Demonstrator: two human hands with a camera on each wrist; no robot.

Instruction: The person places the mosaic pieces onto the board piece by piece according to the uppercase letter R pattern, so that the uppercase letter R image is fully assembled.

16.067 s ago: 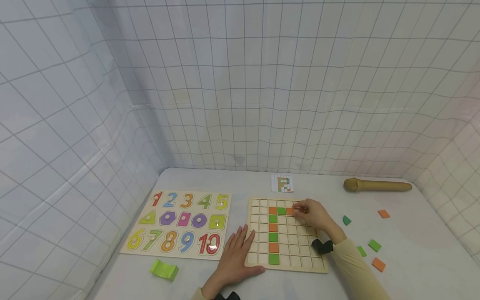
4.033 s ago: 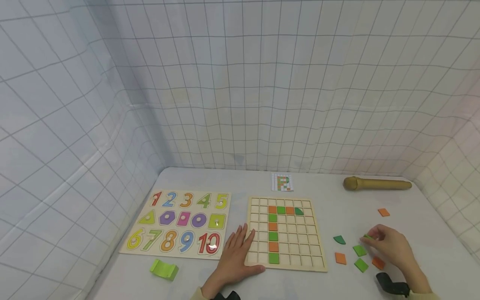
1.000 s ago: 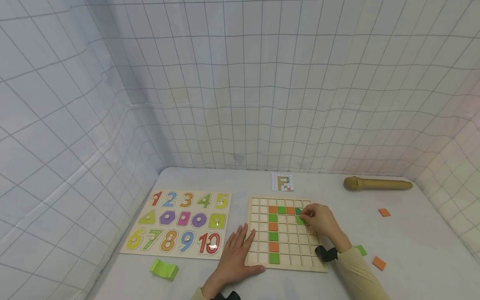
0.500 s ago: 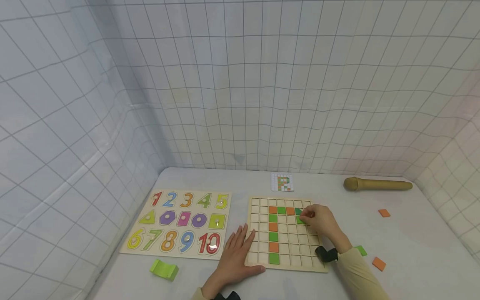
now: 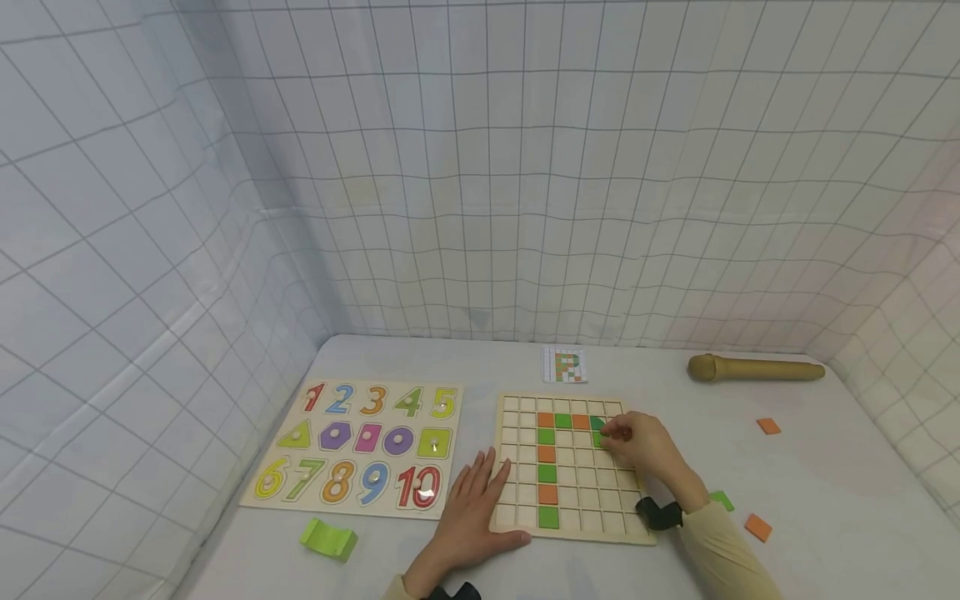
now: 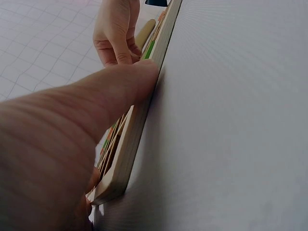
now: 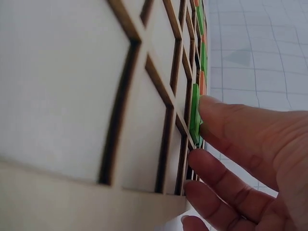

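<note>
A wooden grid board (image 5: 588,500) carries a column of orange and green square tiles (image 5: 547,473), plus a top row ending in a dark green quarter-round tile (image 5: 597,423). My right hand (image 5: 648,450) pinches a green square tile (image 5: 597,439) at the cell just below that quarter-round. In the right wrist view the thumb lies against this green tile (image 7: 194,113), which sits slightly proud of its cell; the index fingertip is mostly hidden. My left hand (image 5: 472,517) lies spread with straight fingers over the board's left edge, its thumb along the near edge.
A number-and-shape puzzle board (image 5: 345,450) lies left, a green block (image 5: 328,540) before it. Behind the grid is a small pattern card (image 5: 565,365). Loose orange tiles (image 5: 758,527) and a green tile (image 5: 722,500) lie right; a brown microphone-shaped object (image 5: 753,368) lies behind.
The dark green quarter-round has joined the top row. My right hand has come from the loose tiles to the board with a green square tile, then shifted slightly. The left hand stays put.
</note>
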